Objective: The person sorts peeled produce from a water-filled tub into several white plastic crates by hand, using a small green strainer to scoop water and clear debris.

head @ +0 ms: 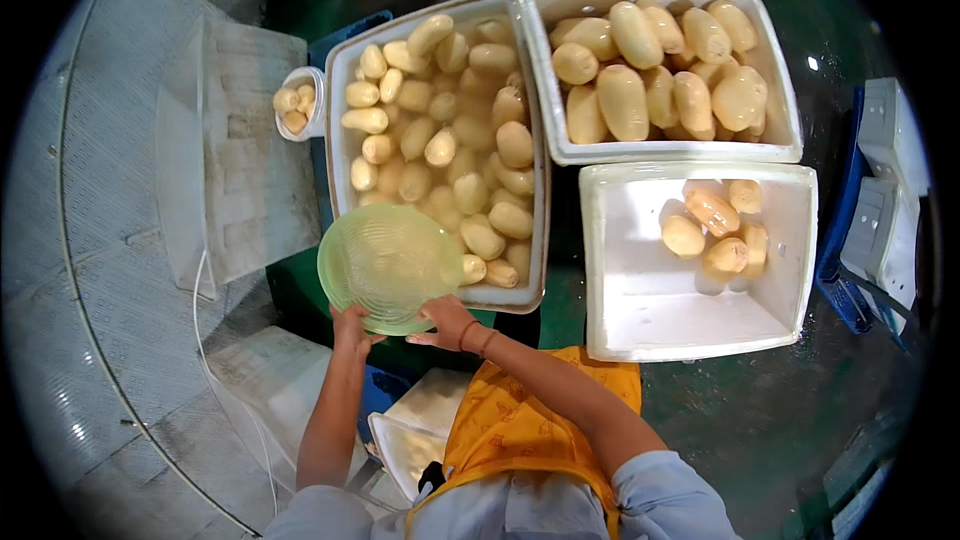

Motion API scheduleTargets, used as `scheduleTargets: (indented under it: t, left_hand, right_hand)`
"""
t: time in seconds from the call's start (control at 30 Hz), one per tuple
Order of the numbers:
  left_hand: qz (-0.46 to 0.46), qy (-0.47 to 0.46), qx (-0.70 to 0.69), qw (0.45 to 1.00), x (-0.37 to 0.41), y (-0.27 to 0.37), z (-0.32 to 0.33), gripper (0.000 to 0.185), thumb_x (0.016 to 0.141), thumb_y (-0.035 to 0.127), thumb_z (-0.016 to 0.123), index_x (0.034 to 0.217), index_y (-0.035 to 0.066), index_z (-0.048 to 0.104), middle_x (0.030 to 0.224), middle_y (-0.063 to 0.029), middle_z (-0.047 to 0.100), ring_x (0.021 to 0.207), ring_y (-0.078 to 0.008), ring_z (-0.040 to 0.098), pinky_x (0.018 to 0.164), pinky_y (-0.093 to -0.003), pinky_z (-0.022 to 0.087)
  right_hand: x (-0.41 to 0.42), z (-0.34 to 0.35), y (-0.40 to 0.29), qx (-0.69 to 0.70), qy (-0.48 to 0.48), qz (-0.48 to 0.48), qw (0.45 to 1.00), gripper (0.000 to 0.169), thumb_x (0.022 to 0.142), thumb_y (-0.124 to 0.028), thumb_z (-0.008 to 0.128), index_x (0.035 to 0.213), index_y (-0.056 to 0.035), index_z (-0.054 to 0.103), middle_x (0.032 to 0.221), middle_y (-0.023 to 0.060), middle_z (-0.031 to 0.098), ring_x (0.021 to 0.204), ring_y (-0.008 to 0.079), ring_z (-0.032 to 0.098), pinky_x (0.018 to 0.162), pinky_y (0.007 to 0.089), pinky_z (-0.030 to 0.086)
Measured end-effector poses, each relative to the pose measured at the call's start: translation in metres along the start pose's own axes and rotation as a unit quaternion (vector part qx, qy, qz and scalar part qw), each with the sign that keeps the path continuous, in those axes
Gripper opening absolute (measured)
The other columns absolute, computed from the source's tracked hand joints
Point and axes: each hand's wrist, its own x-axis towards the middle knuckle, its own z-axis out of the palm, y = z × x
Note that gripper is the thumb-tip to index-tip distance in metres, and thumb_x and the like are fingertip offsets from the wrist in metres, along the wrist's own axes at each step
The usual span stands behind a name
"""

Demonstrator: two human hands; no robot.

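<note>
My left hand (pixel 350 326) and my right hand (pixel 448 322) both grip the near rim of a pale green translucent plastic basin (pixel 390 266). The basin is over the near left part of a large white tub (pixel 538 270) of cloudy water. Peeled, pale yellow lotus root segments (pixel 480 236) lie in that water, some partly under the surface. I cannot tell whether the basin touches the water. My fingertips under the rim are partly hidden.
Right of the tub, a foam box (pixel 787 112) holds many lotus root pieces; a nearer foam box (pixel 637 315) holds several. A small white container (pixel 319 101) with pieces sits at the tub's left. Plastic crates (pixel 262 142) stand farther left, and a hose (pixel 75 270) crosses the floor.
</note>
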Motion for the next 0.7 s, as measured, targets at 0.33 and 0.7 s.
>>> scheduleTargets:
  t: [0.33,0.7]
  left_hand:
    - [0.286,0.228,0.321,0.874,0.157,-0.091,-0.026,0.072,0.060,-0.010,0.044,0.129,0.008,0.029,0.127,-0.0244,0.029,0.123,-0.0378,0.019,0.100,-0.0439,0.016]
    - [0.372,0.137,0.346,0.850,0.148,-0.102,-0.049,0.076,0.059,-0.011,0.047,0.130,0.005,0.024,0.131,-0.0258,0.017,0.122,-0.0407,0.019,0.100,-0.0451,0.017]
  right_hand:
    - [0.022,-0.012,0.195,0.013,0.293,0.466,0.835,0.076,0.065,-0.036,0.065,0.123,0.0022,0.033,0.118,0.0262,0.041,0.112,0.0363,0.039,0.095,0.0356,0.031]
    - [0.098,0.033,0.158,-0.049,0.250,0.595,0.762,0.083,0.065,-0.061,0.054,0.120,-0.0018,0.038,0.122,0.0213,0.041,0.110,0.0384,0.040,0.092,0.0411,0.033]
